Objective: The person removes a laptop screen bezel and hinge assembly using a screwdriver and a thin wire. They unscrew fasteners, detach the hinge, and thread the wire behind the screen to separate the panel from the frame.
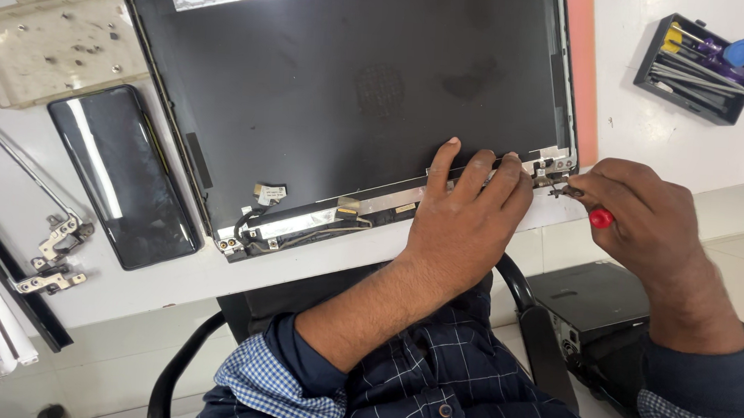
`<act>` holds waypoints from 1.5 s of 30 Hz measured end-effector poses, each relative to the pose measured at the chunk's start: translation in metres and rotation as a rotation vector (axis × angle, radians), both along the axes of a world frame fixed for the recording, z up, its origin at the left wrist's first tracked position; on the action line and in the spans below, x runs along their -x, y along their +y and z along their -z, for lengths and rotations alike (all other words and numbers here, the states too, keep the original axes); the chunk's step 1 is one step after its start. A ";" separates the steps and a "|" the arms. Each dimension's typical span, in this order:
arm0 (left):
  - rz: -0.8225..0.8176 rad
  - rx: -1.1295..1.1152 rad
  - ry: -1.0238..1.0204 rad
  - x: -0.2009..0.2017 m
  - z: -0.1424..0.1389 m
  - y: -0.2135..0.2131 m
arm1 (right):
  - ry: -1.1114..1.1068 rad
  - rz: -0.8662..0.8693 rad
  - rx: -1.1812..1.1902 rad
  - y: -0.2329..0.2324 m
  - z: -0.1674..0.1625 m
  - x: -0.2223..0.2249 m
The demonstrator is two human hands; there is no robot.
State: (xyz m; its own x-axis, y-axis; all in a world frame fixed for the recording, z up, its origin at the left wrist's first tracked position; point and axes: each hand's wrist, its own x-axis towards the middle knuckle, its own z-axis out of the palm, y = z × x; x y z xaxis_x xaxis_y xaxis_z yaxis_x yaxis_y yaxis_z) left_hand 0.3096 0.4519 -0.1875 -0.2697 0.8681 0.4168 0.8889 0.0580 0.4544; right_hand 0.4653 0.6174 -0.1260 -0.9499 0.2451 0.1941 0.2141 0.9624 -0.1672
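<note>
- Head view: the laptop lid shell (pixel 353 89) lies inside-up at the desk's (pixel 648 130) near edge, within arm's reach.
- The left hand (pixel 465 218) lies flat with fingers spread on the lid's lower rim, pinning it against twisting.
- The right hand (pixel 643 210) pinches a red-handled screwdriver (pixel 596 215), tip at the right hinge bracket (pixel 552 169).
- 2 loose hinges (pixel 55 256) lie by the desk's left edge, a tool tray (pixel 700 69) at its far right corner.

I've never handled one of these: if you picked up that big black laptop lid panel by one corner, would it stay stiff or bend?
The laptop lid panel looks thin and wide, so it would probably flex somewhat. It seems an emptied shell, likely light for its size. The left hand presses its lower edge, suggesting it slides easily on the smooth white table.
</note>
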 end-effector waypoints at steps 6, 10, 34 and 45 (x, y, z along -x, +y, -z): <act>0.004 0.002 -0.013 0.000 0.000 -0.002 | -0.020 0.018 0.019 0.001 -0.007 -0.004; 0.010 0.011 -0.001 0.000 0.000 -0.001 | 0.101 0.070 0.069 -0.003 -0.005 -0.007; 0.106 -0.048 -0.456 0.018 -0.035 -0.015 | 0.361 0.215 0.495 -0.042 -0.030 -0.036; 0.277 -0.220 -1.402 0.035 -0.052 -0.046 | 0.837 0.097 1.856 -0.068 0.021 0.006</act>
State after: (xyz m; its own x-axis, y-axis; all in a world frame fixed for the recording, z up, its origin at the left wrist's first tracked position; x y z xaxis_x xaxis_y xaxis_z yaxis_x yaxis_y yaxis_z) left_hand 0.2746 0.4059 -0.1355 -0.3981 0.9134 0.0850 -0.3162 -0.2236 0.9220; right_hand 0.4595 0.5496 -0.1466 -0.7535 0.6574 -0.0041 -0.3919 -0.4542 -0.8000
